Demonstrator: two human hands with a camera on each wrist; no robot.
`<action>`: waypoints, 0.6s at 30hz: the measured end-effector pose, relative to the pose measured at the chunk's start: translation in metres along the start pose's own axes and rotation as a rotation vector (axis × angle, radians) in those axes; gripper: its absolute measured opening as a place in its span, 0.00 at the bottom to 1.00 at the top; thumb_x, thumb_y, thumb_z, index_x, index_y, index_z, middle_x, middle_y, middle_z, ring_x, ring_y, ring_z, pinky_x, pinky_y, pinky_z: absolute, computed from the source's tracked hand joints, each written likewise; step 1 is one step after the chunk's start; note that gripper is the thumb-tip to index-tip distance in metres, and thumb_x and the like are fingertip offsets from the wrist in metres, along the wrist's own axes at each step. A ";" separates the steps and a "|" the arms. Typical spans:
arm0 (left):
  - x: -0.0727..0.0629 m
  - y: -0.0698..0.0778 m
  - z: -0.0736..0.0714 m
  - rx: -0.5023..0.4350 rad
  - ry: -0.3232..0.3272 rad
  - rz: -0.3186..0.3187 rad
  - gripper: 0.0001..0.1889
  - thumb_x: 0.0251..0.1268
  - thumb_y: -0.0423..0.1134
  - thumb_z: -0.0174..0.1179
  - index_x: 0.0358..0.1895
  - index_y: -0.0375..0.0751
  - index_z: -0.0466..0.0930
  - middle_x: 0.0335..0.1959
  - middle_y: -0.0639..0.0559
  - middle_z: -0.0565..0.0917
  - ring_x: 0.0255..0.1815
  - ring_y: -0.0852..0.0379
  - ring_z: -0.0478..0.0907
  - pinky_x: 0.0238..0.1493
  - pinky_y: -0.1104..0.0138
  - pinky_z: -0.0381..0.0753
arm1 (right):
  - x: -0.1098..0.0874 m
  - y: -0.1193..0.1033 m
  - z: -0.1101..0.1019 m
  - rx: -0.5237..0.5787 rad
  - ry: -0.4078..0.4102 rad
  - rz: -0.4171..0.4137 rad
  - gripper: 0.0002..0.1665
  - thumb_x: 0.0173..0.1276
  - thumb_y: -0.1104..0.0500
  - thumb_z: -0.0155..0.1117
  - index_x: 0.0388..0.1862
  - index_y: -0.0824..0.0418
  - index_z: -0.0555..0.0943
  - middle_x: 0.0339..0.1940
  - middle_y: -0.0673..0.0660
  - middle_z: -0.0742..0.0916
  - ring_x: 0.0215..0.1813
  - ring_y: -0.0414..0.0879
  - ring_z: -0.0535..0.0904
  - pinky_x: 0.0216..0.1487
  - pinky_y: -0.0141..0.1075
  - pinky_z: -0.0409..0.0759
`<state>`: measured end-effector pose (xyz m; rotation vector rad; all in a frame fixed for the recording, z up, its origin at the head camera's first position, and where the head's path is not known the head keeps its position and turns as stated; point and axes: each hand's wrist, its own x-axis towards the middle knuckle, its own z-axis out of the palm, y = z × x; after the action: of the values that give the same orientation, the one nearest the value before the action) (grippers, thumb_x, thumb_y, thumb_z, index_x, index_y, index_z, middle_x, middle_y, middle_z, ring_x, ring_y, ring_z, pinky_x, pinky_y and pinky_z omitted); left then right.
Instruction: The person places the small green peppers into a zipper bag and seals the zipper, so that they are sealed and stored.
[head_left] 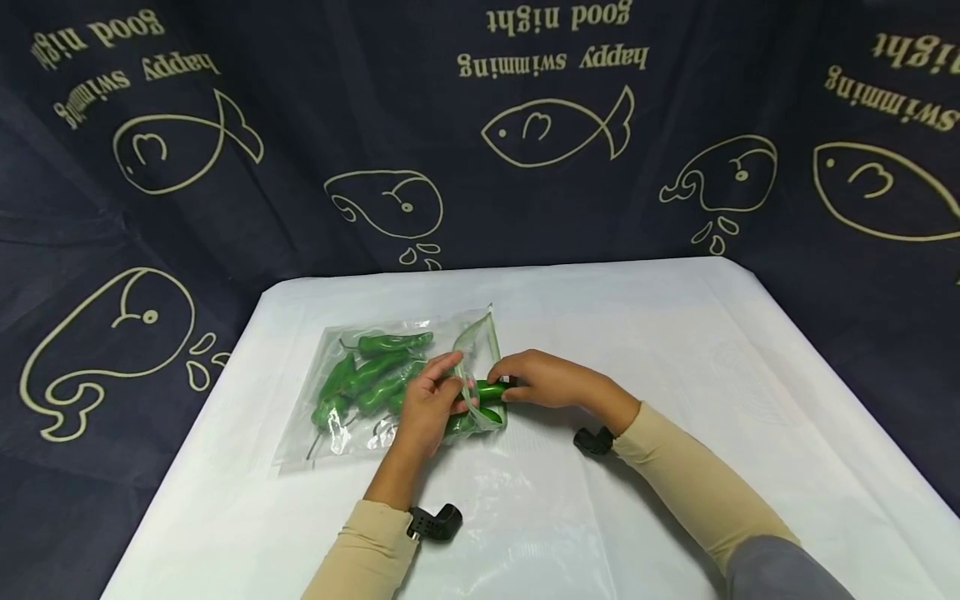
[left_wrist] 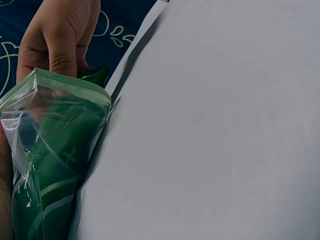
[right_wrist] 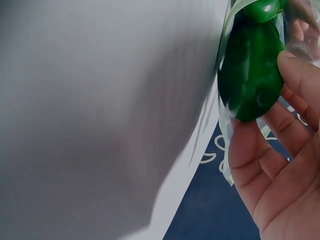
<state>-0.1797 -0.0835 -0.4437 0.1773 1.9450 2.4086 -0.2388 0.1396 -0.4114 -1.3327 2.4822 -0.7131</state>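
Observation:
A clear zip bag (head_left: 294,446) with a pale green seal lies on the table, its mouth standing apart on the right side. Several long green peppers (head_left: 378,367) are inside it. My left hand (head_left: 429,408) holds the near side of the bag at its mouth. In my right hand (head_left: 543,379) is a green pepper (right_wrist: 252,70), gripped by one end between thumb and fingers. That pepper lies partly within the bag's mouth, its far end covered by the film. Another pepper (head_left: 489,415) shows just inside the opening.
A white cloth covers the table (head_left: 675,333). Behind it and at the sides hangs a dark blue curtain (head_left: 465,225) with fish and whale drawings. Black wrist cameras (head_left: 437,523) sit on both forearms.

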 end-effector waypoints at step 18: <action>-0.001 0.000 0.000 -0.007 0.002 -0.006 0.23 0.73 0.25 0.49 0.70 0.31 0.68 0.70 0.47 0.66 0.39 0.58 0.82 0.35 0.70 0.86 | 0.002 -0.008 -0.002 0.018 -0.128 0.013 0.32 0.63 0.70 0.64 0.66 0.55 0.76 0.60 0.49 0.80 0.59 0.42 0.75 0.60 0.41 0.75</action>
<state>-0.1788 -0.0841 -0.4436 0.1681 1.9352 2.4121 -0.2351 0.1345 -0.4049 -1.3113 2.3766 -0.6256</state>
